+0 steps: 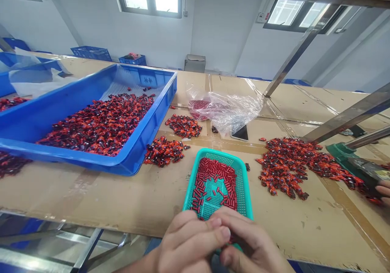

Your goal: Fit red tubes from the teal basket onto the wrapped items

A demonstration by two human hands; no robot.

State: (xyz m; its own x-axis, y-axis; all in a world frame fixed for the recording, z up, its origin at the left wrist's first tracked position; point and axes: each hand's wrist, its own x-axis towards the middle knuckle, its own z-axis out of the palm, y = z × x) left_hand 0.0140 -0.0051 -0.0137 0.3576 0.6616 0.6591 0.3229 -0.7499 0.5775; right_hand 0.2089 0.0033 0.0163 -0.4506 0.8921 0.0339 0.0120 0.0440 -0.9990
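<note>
My left hand [190, 242] and my right hand [248, 240] meet over the near end of a green mesh basket [246, 183]. Fingers of both are curled and pressed together. A bit of dark red shows between them, mostly hidden, so its kind is unclear. Many small red cylinders [215, 167] lie in the basket, heaped along its sides with the mesh floor showing in the middle. Left of the basket is a small pile of red-and-black parts [164, 151], with a second pile [183, 126] behind it. A larger heap [283, 163] of similar parts spreads to the right.
A big blue crate [122, 163] of red-and-black parts stands on the left. Behind the basket lie a clear plastic bag [225, 106] with red pieces and a phone [240, 131]. Metal posts [300, 49] rise at right, near a green-based device [338, 153] and another person's hand [384, 189].
</note>
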